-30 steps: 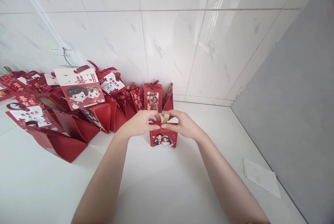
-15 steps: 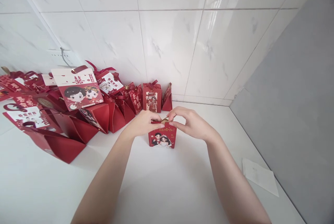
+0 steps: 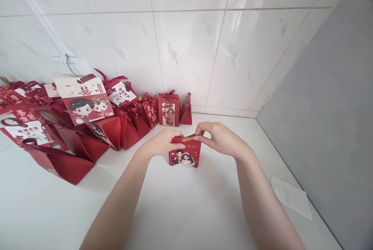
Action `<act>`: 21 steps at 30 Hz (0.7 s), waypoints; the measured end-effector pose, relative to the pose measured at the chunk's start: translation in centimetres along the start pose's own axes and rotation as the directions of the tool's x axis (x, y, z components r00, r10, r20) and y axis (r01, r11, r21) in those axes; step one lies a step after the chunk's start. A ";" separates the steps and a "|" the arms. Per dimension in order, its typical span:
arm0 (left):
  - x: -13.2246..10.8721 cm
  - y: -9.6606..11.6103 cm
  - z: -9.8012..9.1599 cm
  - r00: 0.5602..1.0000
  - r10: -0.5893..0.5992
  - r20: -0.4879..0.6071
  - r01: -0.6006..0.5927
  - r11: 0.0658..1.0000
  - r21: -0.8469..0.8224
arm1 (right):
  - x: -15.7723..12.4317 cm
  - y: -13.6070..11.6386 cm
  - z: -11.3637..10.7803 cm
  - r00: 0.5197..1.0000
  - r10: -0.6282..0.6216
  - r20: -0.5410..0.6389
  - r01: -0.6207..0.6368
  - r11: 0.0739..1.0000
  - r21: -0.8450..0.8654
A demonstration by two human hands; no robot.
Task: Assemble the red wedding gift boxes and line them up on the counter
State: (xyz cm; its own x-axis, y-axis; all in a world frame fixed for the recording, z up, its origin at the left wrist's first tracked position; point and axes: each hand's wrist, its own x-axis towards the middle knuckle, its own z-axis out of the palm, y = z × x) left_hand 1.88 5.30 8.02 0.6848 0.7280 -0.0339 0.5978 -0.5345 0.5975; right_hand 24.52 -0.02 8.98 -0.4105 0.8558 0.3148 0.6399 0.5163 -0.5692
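Note:
A small red gift box (image 3: 188, 160) with a printed bride and groom stands upright on the white table (image 3: 180, 211), between my hands. My left hand (image 3: 161, 142) grips its upper left part, thumb on the front face and fingers behind. At the top right, my right hand (image 3: 214, 137) pinches a gold ribbon (image 3: 190, 137) between thumb and forefinger. The ribbon runs along the top edge of the box. The far side of the box is hidden.
Many red gift boxes and bags (image 3: 84, 133) crowd the left side against the tiled wall (image 3: 186, 48). A red box with a ribbon (image 3: 169, 112) stands behind my left hand. A white paper (image 3: 291, 197) lies at the right, near the grey panel (image 3: 326, 98).
My right hand has moved a little right and up, drawing the gold ribbon out along the top. My left hand has shifted slightly down on the box's left side.

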 end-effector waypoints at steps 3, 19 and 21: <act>0.1 0.1 0.0 1.000 -0.002 0.021 0.003 1.000 -0.028 | -0.3 0.8 -0.7 0.997 0.030 0.069 -0.033 0.998 0.050; 0.1 0.2 -0.1 0.999 -0.028 0.034 0.029 0.999 -0.029 | -0.7 2.3 -0.5 0.968 0.197 0.153 -0.219 0.966 0.137; -0.1 0.3 -0.2 1.000 0.000 0.014 0.001 0.999 -0.046 | -0.9 2.2 -0.7 0.974 0.180 0.136 -0.200 0.968 0.150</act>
State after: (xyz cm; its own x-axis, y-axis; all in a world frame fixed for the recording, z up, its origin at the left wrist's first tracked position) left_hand 1.95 5.14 8.35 0.6904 0.7221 -0.0450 0.5786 -0.5137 0.6335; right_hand 26.72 0.32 7.96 -0.3733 0.9222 0.1009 0.6040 0.3241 -0.7281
